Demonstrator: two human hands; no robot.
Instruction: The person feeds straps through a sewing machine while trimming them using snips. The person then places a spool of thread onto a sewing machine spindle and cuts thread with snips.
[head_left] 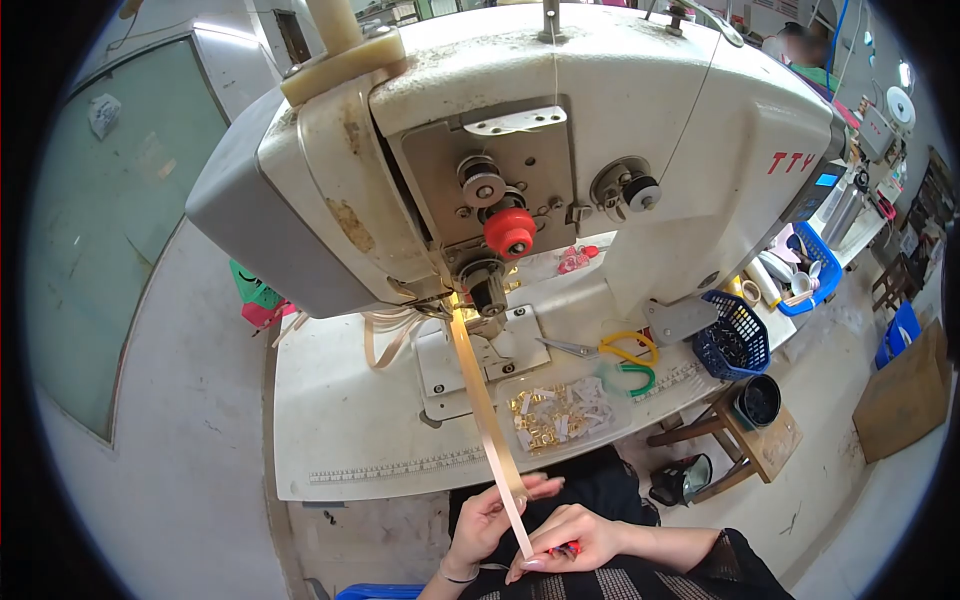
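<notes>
A long tan and pale pink strap (478,385) runs from under the needle area of the white sewing machine (740,180) down to the lap. My right hand (578,535) is closed on the strap's lower end, with a small red and black object (566,550) also held in it. My left hand (490,515) is beside the strap a little higher, its fingers spread and the strap passing against them. More strap (385,335) lies in loops left of the needle. A clear tray (565,415) of gold buckles and white pieces stands near the table's front edge.
Scissors (630,350) with yellow handles lie behind the tray, near a green handle (637,380). A dark blue basket (732,335) stands at the table's right. Below it, a stool (785,440) holds a black cup (758,400). A person (805,55) is at the back right.
</notes>
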